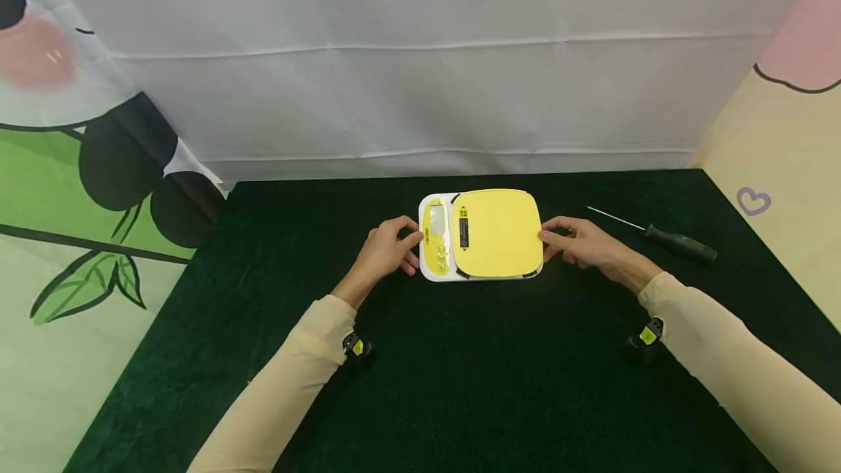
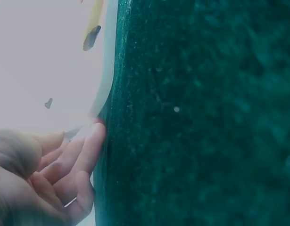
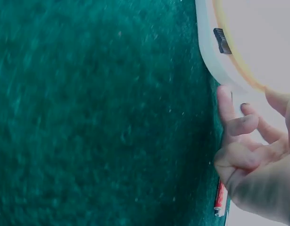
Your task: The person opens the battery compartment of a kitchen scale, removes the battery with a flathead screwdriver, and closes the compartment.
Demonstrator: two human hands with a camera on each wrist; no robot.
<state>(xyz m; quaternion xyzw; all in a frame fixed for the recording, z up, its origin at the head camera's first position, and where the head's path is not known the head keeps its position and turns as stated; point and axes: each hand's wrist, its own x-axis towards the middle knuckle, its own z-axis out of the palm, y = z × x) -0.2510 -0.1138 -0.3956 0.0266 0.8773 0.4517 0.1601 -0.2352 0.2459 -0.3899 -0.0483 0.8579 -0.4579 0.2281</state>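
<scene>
A kitchen scale (image 1: 496,236) with a yellow square platform and a white body lies face up on the dark green cloth. Its small display (image 1: 436,220) and buttons are toward the left end. My left hand (image 1: 392,245) holds that end, thumb at the top edge and fingers lower at the side. At the opposite end, my right hand (image 1: 570,241) pinches the scale beside the platform. From the right wrist, the curled fingers (image 3: 236,126) show close to the white rim. A small red cylinder with a silvery end (image 3: 220,197) shows past the right hand.
A screwdriver (image 1: 680,243) with a dark handle lies right of the right hand, its thin shaft pointing back and left. Green cloth (image 1: 486,371) covers the table. A white curtain (image 1: 427,108) hangs behind, with printed cloths on both sides.
</scene>
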